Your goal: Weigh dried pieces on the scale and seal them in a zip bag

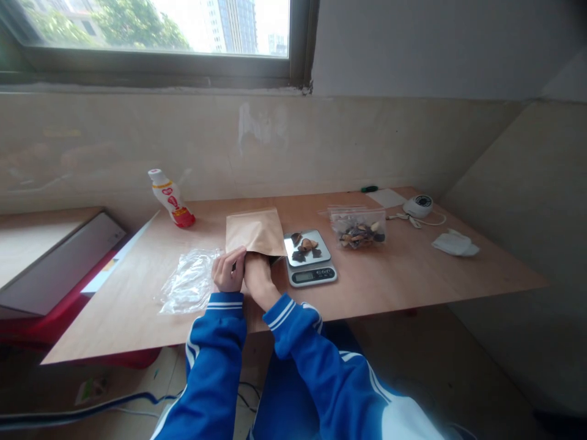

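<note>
Paper envelope (255,232), light and limp, best held by its edge; left hand (227,270) curled beside it, right hand (259,280) under it, grip unclear.

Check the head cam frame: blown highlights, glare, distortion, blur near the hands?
Head view: the window is blown out, with the sky washed white; glare streaks the plastic bag; wide-angle stretch bows the table and the right sleeve toward the frame edges; the left hand and right hand show no obvious motion blur.
</note>
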The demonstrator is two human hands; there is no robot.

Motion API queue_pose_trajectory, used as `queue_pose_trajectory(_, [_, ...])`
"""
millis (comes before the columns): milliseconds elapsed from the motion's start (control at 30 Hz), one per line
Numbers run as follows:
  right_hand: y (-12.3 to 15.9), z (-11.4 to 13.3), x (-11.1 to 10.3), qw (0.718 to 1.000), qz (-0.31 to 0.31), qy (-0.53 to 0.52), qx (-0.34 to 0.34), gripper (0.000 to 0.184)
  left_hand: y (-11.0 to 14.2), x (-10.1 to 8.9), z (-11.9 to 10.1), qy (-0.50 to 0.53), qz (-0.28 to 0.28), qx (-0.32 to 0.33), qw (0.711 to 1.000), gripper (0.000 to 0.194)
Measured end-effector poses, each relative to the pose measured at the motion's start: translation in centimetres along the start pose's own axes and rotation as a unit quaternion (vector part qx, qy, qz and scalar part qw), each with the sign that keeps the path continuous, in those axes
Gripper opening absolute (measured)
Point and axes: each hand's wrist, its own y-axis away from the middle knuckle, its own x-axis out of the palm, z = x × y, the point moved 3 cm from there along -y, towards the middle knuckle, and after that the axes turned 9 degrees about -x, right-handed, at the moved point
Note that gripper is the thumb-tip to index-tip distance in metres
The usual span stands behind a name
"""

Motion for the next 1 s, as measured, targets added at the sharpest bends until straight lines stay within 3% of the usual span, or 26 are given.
queue_pose_trajectory(100, [1.0, 0.8, -1.2, 0.998, 0.003, 0.046, 0.047, 0.031, 0.0, -0.1, 0.0, -0.007, -0.005, -0.017, 1.000, 0.023])
queue_pose_trajectory(167, [2.2, 1.2, -2.0, 0.998, -0.015, 0.049, 0.031, 0.030, -0.1, -0.3, 0.1, -0.011, -0.011, -0.043, 0.999, 0.019])
queue_pose_trajectory(333, [5.4, 0.9, -3.2, 0.993, -0.114, -0.031, -0.001, 0.021, -0.3, -0.6, -0.2, 0.003, -0.044, -0.096, 0.994, 0.015])
queue_pose_trajectory(467, [6.6, 0.4, -3.9, 0.982, -0.159, -0.102, 0.018, 0.017, -0.4, -0.4, -0.4, -0.001, -0.007, -0.075, 0.997, 0.015])
queue_pose_trajectory(567, [7.3, 0.1, -5.2, 0.957, -0.197, -0.209, 0.031, 0.014, -0.5, -0.5, -0.3, -0.012, -0.018, -0.076, 0.997, 0.015])
queue_pose_trajectory(667, [8.2, -0.7, -7.2, 0.905, -0.186, -0.379, 0.049, 0.010, -0.6, -0.6, -0.3, -0.012, -0.022, -0.065, 0.998, 0.016])
queue_pose_trajectory(767, [8.9, -3.3, -9.9, 0.877, -0.171, -0.441, 0.085, 0.017, -0.7, -0.6, -0.5, -0.005, -0.016, -0.043, 0.999, 0.018])
queue_pose_trajectory(900, [8.1, -9.9, -13.7, 0.895, -0.263, -0.343, 0.108, 0.023, -0.8, -0.5, -0.7, -0.007, -0.017, -0.041, 0.999, 0.020])
queue_pose_trajectory(1000, [6.3, -15.3, -14.4, 0.928, -0.256, -0.242, 0.121, 0.027, -0.9, -0.5, -0.8, 0.000, -0.009, -0.023, 1.000, 0.023])
